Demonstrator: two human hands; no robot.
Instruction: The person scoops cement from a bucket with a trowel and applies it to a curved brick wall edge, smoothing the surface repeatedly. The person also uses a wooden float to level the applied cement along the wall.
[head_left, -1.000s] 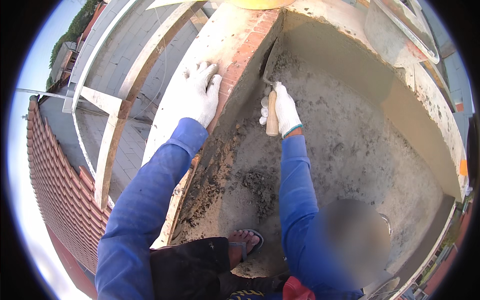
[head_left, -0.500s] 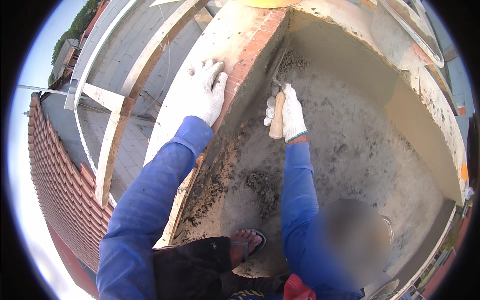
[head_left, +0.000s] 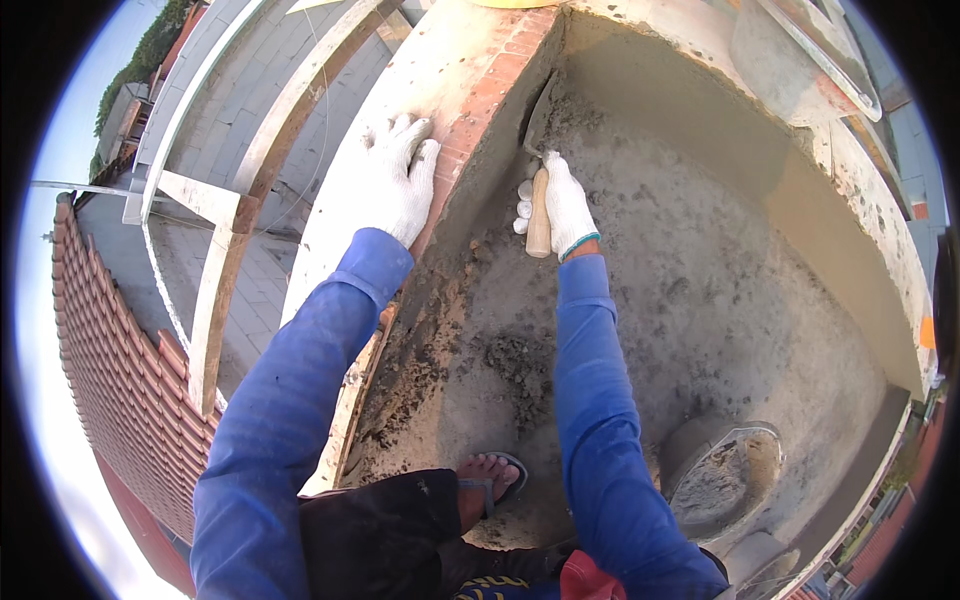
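My right hand [head_left: 568, 208], in a white knit glove, is closed round the wooden handle of a trowel [head_left: 538, 215]. The trowel's narrow blade points away from me and lies along the foot of the low left wall [head_left: 505, 140], near the far corner. Loose dark mortar [head_left: 585, 112] lies beside the blade. My left hand [head_left: 398, 185], gloved the same way, rests palm down on top of the pale ledge [head_left: 340, 225]; its fingers are stretched out and it holds nothing.
A round container [head_left: 690, 450] of grey mortar stands at the lower right. More mortar crumbs [head_left: 520, 365] lie on the rough floor. A timber frame [head_left: 230, 270] stands beyond the ledge, with a tiled roof [head_left: 120, 370] farther left. My sandalled foot [head_left: 490, 480] is near the left wall.
My right hand has moved slightly away and left with the trowel, its blade now against the left wall. My left hand stays on the ledge. The mortar container has come into sight.
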